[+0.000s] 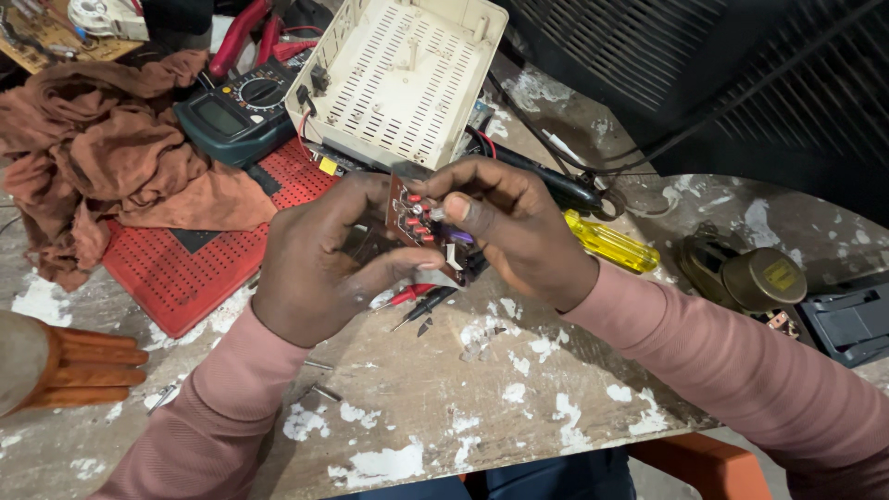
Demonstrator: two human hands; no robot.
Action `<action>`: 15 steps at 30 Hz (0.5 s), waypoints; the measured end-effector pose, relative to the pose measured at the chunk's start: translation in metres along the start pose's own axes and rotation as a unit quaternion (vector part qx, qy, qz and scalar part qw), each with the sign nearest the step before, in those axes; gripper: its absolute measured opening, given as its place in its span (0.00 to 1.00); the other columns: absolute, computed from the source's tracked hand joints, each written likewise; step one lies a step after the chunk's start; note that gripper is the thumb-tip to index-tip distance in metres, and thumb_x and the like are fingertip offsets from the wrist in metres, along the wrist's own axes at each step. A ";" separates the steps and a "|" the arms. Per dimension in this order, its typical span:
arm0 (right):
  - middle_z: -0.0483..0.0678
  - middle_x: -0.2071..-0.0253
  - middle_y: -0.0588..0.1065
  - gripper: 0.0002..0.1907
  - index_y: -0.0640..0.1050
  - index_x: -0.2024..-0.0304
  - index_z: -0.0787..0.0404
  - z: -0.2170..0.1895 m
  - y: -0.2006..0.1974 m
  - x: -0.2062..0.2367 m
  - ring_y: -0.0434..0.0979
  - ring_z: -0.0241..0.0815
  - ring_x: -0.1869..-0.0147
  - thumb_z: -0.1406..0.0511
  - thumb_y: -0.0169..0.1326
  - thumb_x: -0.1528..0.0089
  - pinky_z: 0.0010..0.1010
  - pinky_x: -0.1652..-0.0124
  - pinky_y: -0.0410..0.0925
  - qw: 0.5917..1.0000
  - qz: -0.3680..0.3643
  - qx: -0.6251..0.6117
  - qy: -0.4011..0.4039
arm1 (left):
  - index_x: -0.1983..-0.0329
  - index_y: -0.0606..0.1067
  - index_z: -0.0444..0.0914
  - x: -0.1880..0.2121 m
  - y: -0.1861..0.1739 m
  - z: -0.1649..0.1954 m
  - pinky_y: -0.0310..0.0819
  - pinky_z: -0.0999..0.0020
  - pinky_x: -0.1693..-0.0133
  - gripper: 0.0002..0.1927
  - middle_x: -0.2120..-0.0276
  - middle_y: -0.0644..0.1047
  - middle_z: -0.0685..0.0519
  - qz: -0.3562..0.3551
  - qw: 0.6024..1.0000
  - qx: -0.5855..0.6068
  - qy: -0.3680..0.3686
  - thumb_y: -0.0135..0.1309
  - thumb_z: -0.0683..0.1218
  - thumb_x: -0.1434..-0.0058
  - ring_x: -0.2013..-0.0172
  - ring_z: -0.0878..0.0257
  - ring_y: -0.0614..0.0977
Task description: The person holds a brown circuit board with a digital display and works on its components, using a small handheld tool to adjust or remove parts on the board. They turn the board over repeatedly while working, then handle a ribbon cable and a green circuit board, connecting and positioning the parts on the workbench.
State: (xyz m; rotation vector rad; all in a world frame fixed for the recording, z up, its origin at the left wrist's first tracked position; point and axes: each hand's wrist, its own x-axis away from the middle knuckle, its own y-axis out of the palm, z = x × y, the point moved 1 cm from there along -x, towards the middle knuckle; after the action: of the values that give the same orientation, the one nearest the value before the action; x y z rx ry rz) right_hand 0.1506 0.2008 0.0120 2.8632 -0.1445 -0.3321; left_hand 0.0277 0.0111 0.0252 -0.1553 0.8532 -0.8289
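My left hand point(319, 268) is gripping a small circuit board point(421, 222) above the bench point(444, 398), tilting it toward me, while my right hand point(514, 227) is pinching a component on its face.

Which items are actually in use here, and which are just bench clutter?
In hand: small circuit board, held by left hand and right hand.

Lying about: multimeter, cream vented casing, yellow-handled screwdriver, brown cloth, red perforated panel.
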 end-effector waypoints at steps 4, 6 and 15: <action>0.53 0.41 0.76 0.15 0.75 0.44 0.67 -0.001 0.002 0.000 0.76 0.40 0.36 0.64 0.56 0.28 0.38 0.34 0.70 1.000 -0.005 -0.003 -0.002 | 0.51 0.75 0.35 0.001 0.000 0.001 0.78 0.73 0.68 0.23 0.67 0.83 0.52 -0.009 0.999 0.034 -0.024 0.69 0.52 0.42 0.68 0.68 0.87; 0.53 0.41 0.76 0.15 0.75 0.44 0.67 -0.001 0.002 0.000 0.76 0.40 0.36 0.64 0.56 0.28 0.37 0.34 0.70 1.000 -0.005 -0.001 -0.003 | 0.52 0.75 0.35 0.001 0.000 0.001 0.78 0.73 0.68 0.23 0.68 0.84 0.52 -0.010 0.999 0.038 -0.028 0.69 0.52 0.42 0.68 0.68 0.87; 0.54 0.42 0.77 0.14 0.76 0.44 0.68 0.002 0.000 -0.002 0.76 0.40 0.38 0.66 0.56 0.29 0.37 0.35 0.70 1.000 0.004 0.020 -0.006 | 0.53 0.74 0.35 0.000 0.000 0.001 0.72 0.73 0.74 0.24 0.73 0.81 0.53 -0.007 0.998 0.023 -0.053 0.71 0.52 0.45 0.74 0.70 0.82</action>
State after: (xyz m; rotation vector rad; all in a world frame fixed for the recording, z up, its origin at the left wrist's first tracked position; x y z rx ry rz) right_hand 0.1486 0.2003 0.0105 2.8998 -0.1669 -0.3486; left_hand 0.0292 0.0109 0.0258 -0.1637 0.7342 -0.8446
